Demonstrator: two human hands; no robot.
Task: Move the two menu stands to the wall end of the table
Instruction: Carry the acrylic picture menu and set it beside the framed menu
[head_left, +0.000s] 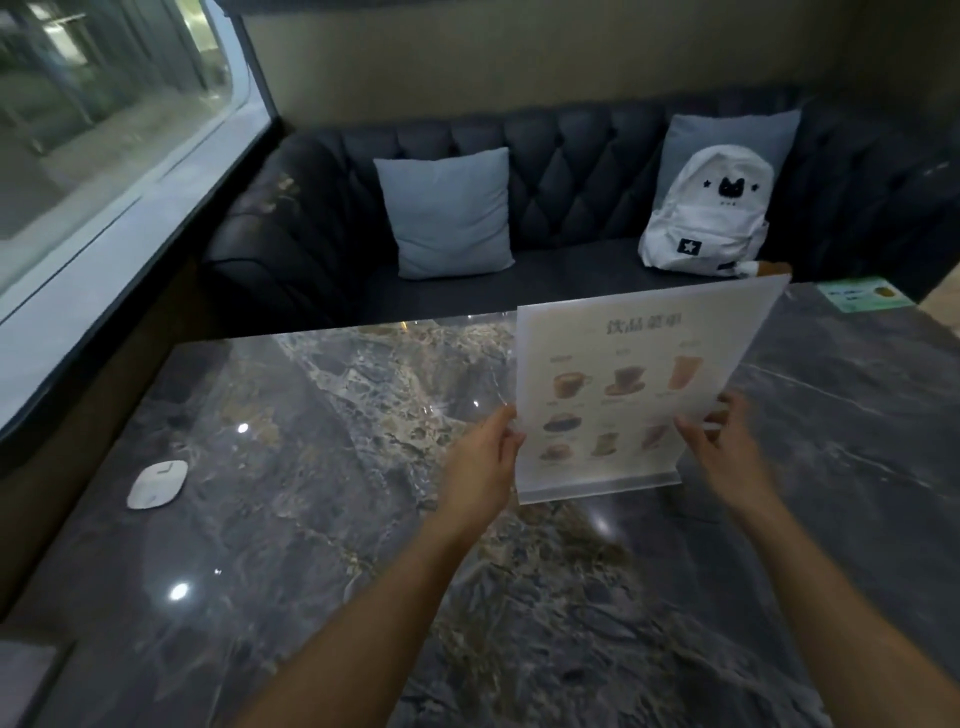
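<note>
Marble table (322, 519): menu stand (623, 395) pinched between both hands' fingers (506, 423).

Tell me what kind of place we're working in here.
Most likely a café or restaurant booth. Both hands hold a drinks menu stand picturing cups and glasses, over a marble-look table, and a dark tufted bench sofa with cushions runs along the wall.

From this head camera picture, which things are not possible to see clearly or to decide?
- Second menu stand: not identifiable in the head view; the green card at the table's far right corner is too small to identify.
- Menu stand in both hands: the small print is blurred.
- Right hand: some fingers hidden behind the stand.
- Left hand: fingertips blurred at the stand's edge.
- Base: lifted or resting, unclear.
</note>
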